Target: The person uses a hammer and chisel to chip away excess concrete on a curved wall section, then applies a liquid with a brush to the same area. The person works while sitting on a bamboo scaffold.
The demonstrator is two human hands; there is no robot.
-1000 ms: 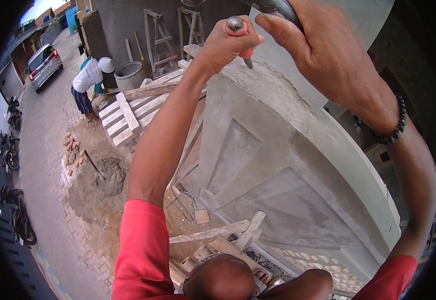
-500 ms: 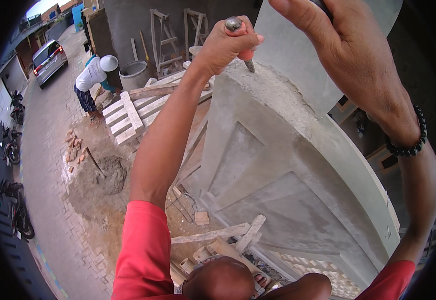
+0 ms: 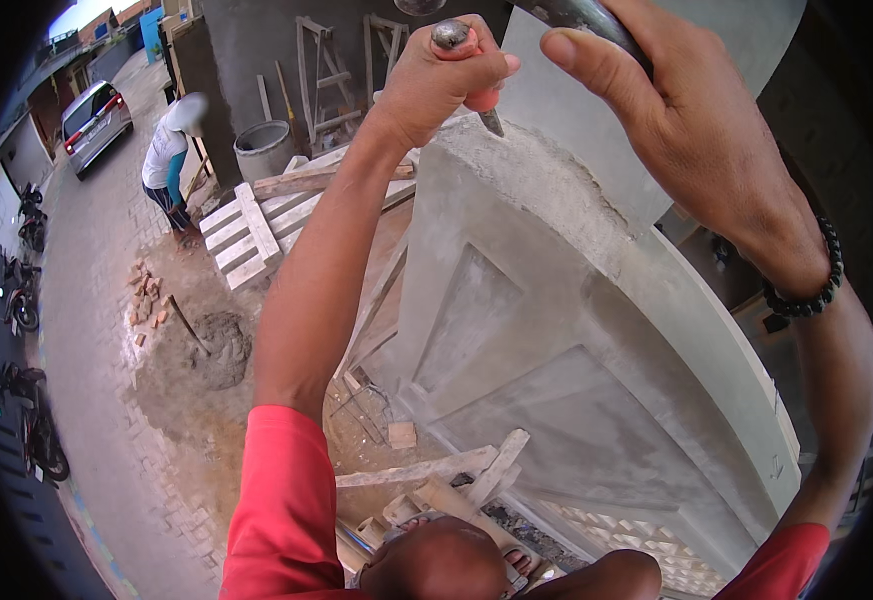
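Containers: one round grey tub [image 3: 263, 148] on the ground far below, beside stacked pale wooden pallets [image 3: 247, 232]; contents not discernible from this height.

Chisel [image 3: 469, 72]: red grip, dull metal striking head at top, dark tip angled down onto the rough top edge of the grey rendered wall [image 3: 547, 330]. Left hand [image 3: 445, 78] wrapped tight round the red grip, forearm raised. Right hand [image 3: 677, 110] closed on a dark metal tool handle [image 3: 582, 15] at the upper frame edge, head of tool out of view; black bead bracelet [image 3: 807, 290] at that wrist.

Surface: smooth cement render with recessed panels, crumbly and unfinished along the top where the tip touches.

Surroundings: outdoor building site seen from above. Mortar heap [image 3: 219, 345] with shovel, loose bricks [image 3: 145, 300], timber offcuts, another person [image 3: 169, 165] bent over near the pallets, silver car [image 3: 95, 118] on paved lane, motorbikes [image 3: 25, 300] at left.
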